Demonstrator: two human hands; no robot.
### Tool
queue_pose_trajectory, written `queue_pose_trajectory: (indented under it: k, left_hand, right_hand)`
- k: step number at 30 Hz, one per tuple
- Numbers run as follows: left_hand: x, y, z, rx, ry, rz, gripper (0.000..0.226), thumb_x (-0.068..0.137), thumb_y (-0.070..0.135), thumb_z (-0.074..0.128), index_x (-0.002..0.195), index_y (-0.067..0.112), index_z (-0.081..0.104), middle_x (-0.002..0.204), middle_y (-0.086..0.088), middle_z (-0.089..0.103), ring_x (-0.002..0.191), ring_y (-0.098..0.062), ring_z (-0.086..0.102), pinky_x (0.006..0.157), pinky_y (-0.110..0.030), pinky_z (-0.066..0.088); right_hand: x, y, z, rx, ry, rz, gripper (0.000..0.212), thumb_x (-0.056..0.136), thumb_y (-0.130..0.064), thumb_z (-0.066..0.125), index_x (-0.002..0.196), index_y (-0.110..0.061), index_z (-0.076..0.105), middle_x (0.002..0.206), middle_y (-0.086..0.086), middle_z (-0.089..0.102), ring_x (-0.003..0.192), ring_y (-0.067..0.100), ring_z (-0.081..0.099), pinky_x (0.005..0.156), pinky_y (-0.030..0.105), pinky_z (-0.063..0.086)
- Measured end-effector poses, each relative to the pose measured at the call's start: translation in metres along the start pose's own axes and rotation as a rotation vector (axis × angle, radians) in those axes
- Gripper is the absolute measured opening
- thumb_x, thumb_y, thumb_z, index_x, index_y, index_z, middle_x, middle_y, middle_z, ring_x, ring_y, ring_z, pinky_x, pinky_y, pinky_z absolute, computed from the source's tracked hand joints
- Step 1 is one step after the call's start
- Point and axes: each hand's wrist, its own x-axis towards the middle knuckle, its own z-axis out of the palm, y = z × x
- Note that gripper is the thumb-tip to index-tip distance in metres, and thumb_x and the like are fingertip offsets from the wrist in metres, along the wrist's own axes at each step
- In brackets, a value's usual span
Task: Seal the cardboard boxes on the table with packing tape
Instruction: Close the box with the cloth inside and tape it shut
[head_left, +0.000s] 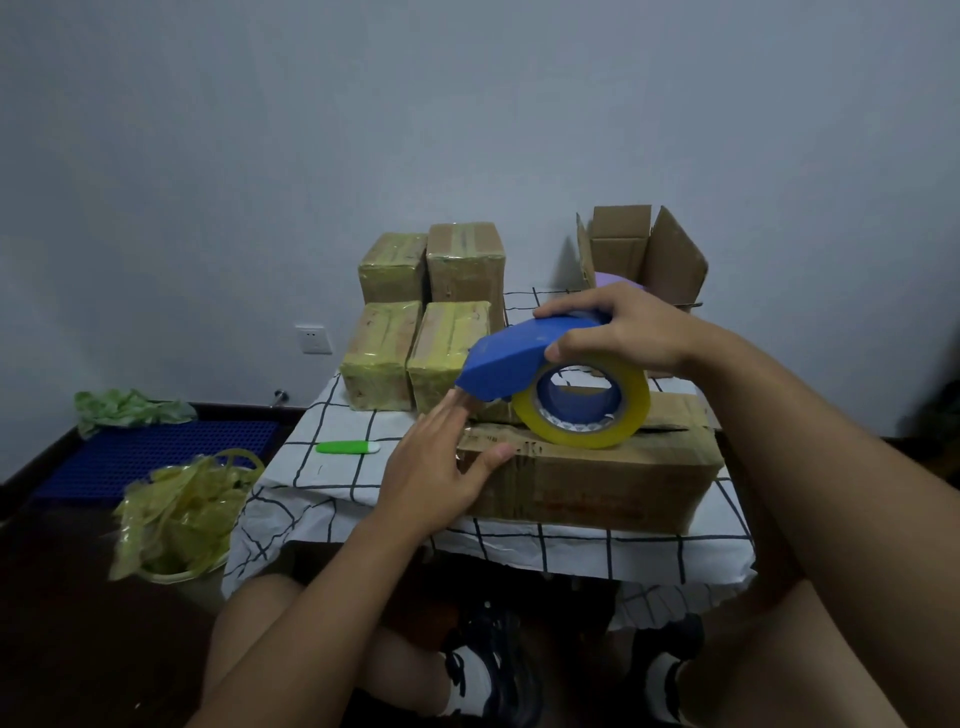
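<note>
A brown cardboard box (597, 478) lies on the checked tablecloth (332, 467) in front of me, its top flaps closed with a seam showing. My right hand (623, 332) grips a blue tape dispenser (519, 358) with a yellow tape roll (587, 410) resting on the box top. My left hand (441, 467) presses flat against the box's left end, thumb on the front face, fingertips near the dispenser's nose.
Several taped boxes (431, 317) are stacked at the table's far left. An open box (644, 254) stands at the far right. A green utility knife (348, 447) lies left of my hand. A bin of used yellow tape (182, 514) sits on the floor at left.
</note>
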Motion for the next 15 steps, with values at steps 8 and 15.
queue_pose_trajectory:
  k: [8,15]
  left_hand:
    - [0.0,0.007,-0.007,0.075,-0.06,-0.047,0.075,0.09,0.066,0.032,0.155,0.032,0.018,0.161,0.015,0.017,0.145,-0.01,0.024,0.114,-0.041,0.033]
    - [-0.007,0.003,-0.002,0.029,-0.016,-0.037,0.085,0.087,0.077,0.033,0.156,0.029,0.017,0.161,0.015,0.012,0.146,-0.005,0.018,0.113,-0.033,0.027]
  right_hand:
    - [-0.028,0.013,-0.035,-0.088,-0.001,0.037,0.041,0.083,-0.036,0.079,0.122,-0.036,0.068,0.114,-0.013,0.062,0.1,0.011,0.062,0.086,0.025,0.046]
    - [-0.033,0.023,-0.031,-0.072,0.032,0.018,0.038,0.086,-0.032,0.075,0.124,-0.036,0.066,0.115,-0.014,0.061,0.1,0.009,0.06,0.085,0.023,0.044]
